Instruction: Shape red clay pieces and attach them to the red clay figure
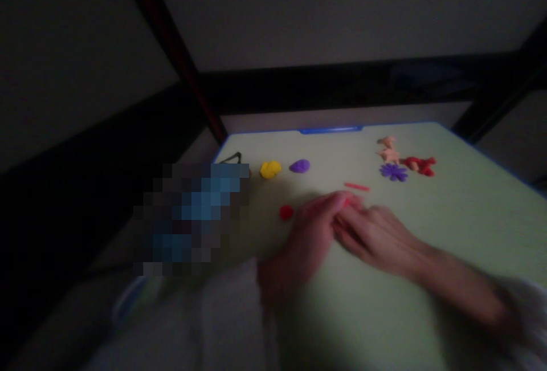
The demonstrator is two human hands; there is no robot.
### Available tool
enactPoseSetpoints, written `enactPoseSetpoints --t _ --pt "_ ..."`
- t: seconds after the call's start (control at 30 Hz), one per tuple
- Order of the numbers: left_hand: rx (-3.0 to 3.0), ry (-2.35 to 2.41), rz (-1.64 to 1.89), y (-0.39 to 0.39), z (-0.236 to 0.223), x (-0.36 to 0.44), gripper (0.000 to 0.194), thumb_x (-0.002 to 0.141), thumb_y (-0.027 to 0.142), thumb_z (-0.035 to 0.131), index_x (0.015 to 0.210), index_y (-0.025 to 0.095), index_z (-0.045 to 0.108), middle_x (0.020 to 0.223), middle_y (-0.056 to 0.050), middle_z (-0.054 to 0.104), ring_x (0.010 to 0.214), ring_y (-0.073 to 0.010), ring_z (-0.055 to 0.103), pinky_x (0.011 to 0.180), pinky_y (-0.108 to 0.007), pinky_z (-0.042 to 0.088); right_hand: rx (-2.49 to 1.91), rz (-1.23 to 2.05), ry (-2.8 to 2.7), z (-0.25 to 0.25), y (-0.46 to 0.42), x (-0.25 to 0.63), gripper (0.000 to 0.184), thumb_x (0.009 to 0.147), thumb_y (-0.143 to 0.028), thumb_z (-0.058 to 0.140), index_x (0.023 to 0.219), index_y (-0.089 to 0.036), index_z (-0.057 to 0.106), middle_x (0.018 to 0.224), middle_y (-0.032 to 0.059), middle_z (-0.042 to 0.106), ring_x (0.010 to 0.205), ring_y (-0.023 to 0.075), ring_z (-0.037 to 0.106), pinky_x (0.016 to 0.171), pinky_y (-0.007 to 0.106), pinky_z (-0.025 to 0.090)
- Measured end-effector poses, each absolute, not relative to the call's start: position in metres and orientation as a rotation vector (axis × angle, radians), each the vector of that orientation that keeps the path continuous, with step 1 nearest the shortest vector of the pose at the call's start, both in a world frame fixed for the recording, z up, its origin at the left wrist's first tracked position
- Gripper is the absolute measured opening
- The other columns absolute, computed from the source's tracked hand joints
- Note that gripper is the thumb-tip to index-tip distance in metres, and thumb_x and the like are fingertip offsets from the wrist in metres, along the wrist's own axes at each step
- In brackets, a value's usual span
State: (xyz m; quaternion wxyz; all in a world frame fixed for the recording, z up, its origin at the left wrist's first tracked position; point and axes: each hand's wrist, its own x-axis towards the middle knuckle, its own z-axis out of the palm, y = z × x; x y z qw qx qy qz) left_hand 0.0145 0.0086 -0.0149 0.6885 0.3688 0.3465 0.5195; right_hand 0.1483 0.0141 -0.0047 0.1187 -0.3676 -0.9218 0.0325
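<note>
My left hand and my right hand meet over the table, fingertips together. A small bit of red modelling clay shows between the fingers of both; most of it is covered by them. Just beyond my fingertips lies a thin red clay strip. A round red clay piece rests on the tabletop left of my left hand. The hands are slightly blurred.
The pale table has a blue rim. Toward its back left lie a yellow clay lump and a purple one. Back right are a purple flower shape, peach figures and a red figure. A pixelated patch hides the left edge.
</note>
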Motion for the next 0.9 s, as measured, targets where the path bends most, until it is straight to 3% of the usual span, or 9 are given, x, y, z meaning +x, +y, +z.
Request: enactPoseSetpoints --t 0.3,0.47,0.6,0.77,0.9 --pt "0.911 0.71 1.198 -0.001 -0.01 0.016 0.018 0.076 0.022 0.052 0.078 0.017 0.069 0.081 -0.004 0.069 0.091 -0.0203 0.06 0.085 -0.03 0.043 -1.027 0.116 -2.644 -0.004 0.011 0.148 0.017 0.089 -0.026 0.035 0.085 -0.016 0.048 0.07 0.0061 0.057 0.055 0.0143 0.049 0.05 0.026 0.029" --pt "0.768 0.673 1.203 0.006 -0.005 0.014 0.023 0.076 0.023 0.049 0.068 0.016 0.068 0.072 -0.004 0.068 0.078 -0.0184 0.061 0.084 -0.032 0.044 -0.847 0.487 -2.546 -0.007 0.01 0.147 0.01 0.086 -0.02 0.039 0.077 -0.019 0.042 0.065 0.0005 0.049 0.056 0.0115 0.044 0.051 0.025 0.031" --pt "0.853 0.689 1.23 0.007 0.001 0.01 0.032 0.083 0.029 0.042 0.071 0.015 0.069 0.082 -0.006 0.069 0.085 -0.0184 0.061 0.089 -0.031 0.041 -0.705 0.822 -2.477 -0.009 0.008 0.146 0.014 0.084 -0.015 0.043 0.073 -0.02 0.036 0.061 -0.0043 0.043 0.051 0.0083 0.039 0.047 0.022 0.029" --pt "1.04 0.759 1.027 -0.002 0.001 0.009 0.037 0.083 0.038 0.043 0.079 0.015 0.072 0.086 -0.008 0.071 0.092 -0.0244 0.062 0.086 -0.034 0.043 -0.644 0.898 -2.451 -0.009 0.004 0.143 0.016 0.081 -0.014 0.045 0.071 -0.021 0.035 0.062 -0.0043 0.04 0.054 0.0086 0.039 0.047 0.022 0.03" --pt "0.938 0.654 1.053 -0.007 -0.003 0.016 0.033 0.083 0.034 0.046 0.069 0.016 0.07 0.08 -0.006 0.071 0.091 -0.0233 0.064 0.085 -0.036 0.046 -0.634 0.916 -2.459 -0.007 0.002 0.144 0.011 0.08 -0.011 0.044 0.076 -0.02 0.039 0.063 -0.0046 0.042 0.053 0.0078 0.038 0.048 0.022 0.031"
